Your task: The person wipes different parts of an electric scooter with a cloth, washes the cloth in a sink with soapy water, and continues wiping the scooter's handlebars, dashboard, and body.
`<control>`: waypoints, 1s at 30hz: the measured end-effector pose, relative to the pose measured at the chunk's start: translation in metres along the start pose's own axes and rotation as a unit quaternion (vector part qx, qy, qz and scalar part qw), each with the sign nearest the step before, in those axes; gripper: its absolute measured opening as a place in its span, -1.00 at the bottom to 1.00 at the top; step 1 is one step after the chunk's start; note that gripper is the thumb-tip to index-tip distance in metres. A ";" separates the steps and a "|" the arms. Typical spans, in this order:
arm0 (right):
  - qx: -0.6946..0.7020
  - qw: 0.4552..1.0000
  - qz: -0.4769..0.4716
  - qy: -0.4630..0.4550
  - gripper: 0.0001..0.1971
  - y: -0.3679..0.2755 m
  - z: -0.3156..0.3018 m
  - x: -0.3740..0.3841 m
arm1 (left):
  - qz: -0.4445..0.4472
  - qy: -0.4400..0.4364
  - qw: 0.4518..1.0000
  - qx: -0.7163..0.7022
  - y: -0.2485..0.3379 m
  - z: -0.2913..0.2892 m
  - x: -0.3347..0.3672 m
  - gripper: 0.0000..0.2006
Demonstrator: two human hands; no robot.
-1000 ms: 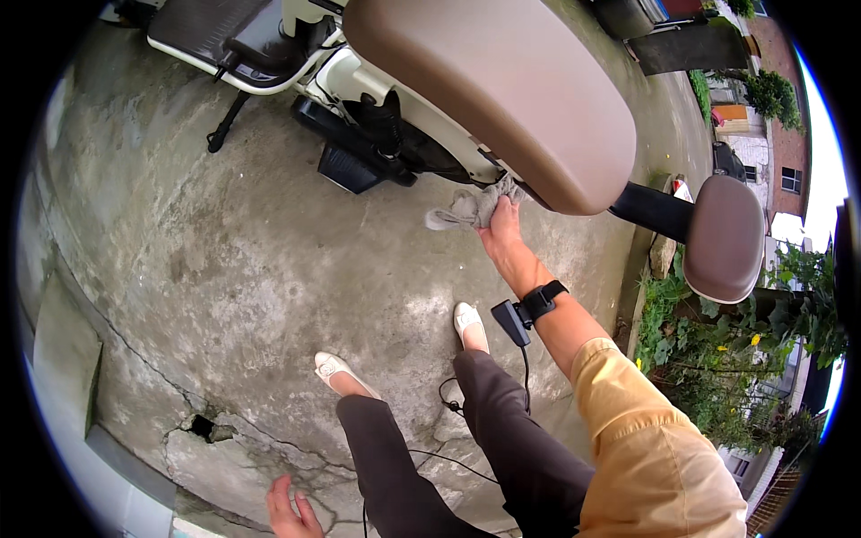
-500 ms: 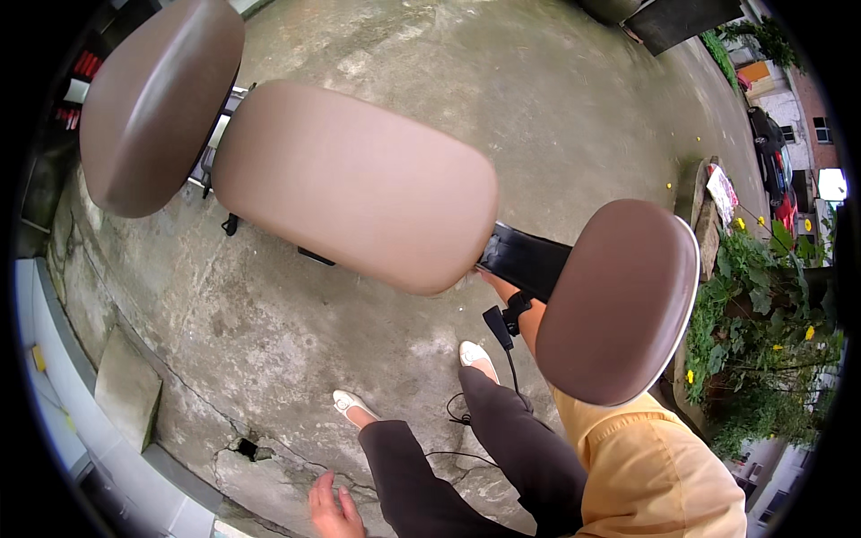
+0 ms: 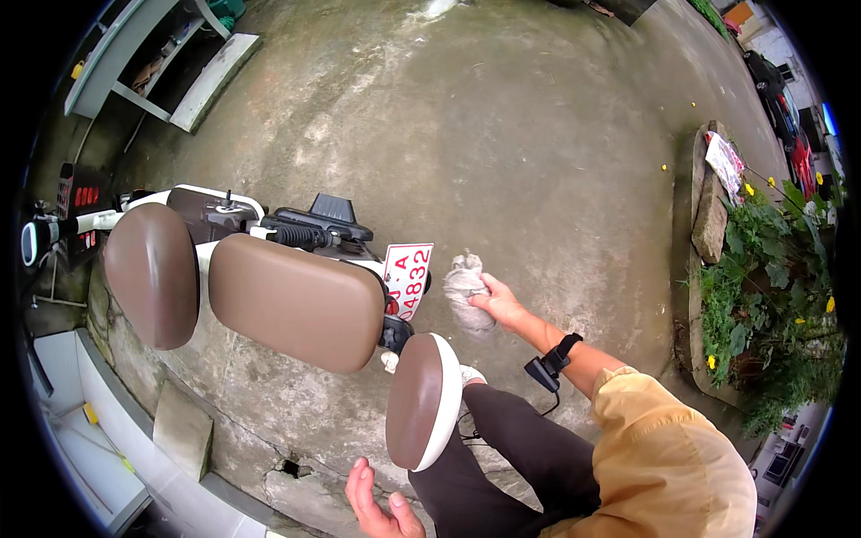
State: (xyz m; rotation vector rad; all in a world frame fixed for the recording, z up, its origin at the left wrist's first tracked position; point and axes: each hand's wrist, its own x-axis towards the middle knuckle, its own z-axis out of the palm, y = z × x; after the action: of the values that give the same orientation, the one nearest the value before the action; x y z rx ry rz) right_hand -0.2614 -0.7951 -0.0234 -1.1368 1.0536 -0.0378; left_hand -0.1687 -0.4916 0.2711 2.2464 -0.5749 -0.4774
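Note:
My right hand (image 3: 500,303) grips a bunched grey-white cloth (image 3: 466,291), held out behind the rear of an electric scooter. Close by the cloth is the scooter's white licence plate (image 3: 408,278) with red marks; the two look apart. The scooter carries a brown front seat (image 3: 154,273), a longer brown rear seat (image 3: 296,300) and a brown, white-shelled backrest (image 3: 421,402) nearest my body. My left hand (image 3: 378,507) hangs near the lower edge, fingers spread and holding nothing, below the backrest. A black device is strapped to my right wrist.
A stone-edged flower bed (image 3: 753,296) with yellow flowers runs along the right. A grey-white ledge (image 3: 170,466) curves along the lower left, beside a stone slab (image 3: 183,429). At the upper left stands a shelf unit (image 3: 126,63). The concrete ground (image 3: 556,161) is cracked and stained.
My right hand has come out from beneath the backrest, and the cloth in it now shows. The scooter sits lower and further left in view; its plate and rear have appeared. My left hand stays low.

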 end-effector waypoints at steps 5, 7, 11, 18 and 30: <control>-0.268 0.928 -0.260 0.013 -0.35 -0.020 0.110 0.040 | 0.042 -0.005 0.999 0.004 0.031 0.022 0.049 -0.51; -0.314 0.929 -0.195 0.019 -0.40 -0.015 0.116 0.078 | 0.041 -0.059 0.996 -0.052 0.031 0.026 0.065 -0.52; -0.344 0.939 -0.030 0.004 -0.51 -0.011 0.056 0.120 | 0.015 -0.044 0.995 -0.085 0.034 0.025 0.075 -0.54; -0.271 0.957 0.101 -0.009 -0.67 -0.084 -0.098 0.150 | -0.052 -0.054 0.985 -0.154 0.043 0.012 0.097 -0.55; -0.384 0.782 -0.157 -0.465 -0.55 -0.180 0.140 0.252 | -0.288 0.055 0.956 0.019 -0.004 0.001 0.200 -0.85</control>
State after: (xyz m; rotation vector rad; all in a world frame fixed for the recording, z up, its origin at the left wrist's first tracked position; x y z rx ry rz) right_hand 0.0575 -0.9090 -0.0526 -1.7732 -0.0793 0.6904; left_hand -0.0023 -0.5969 0.2364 2.4436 0.1475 -0.6218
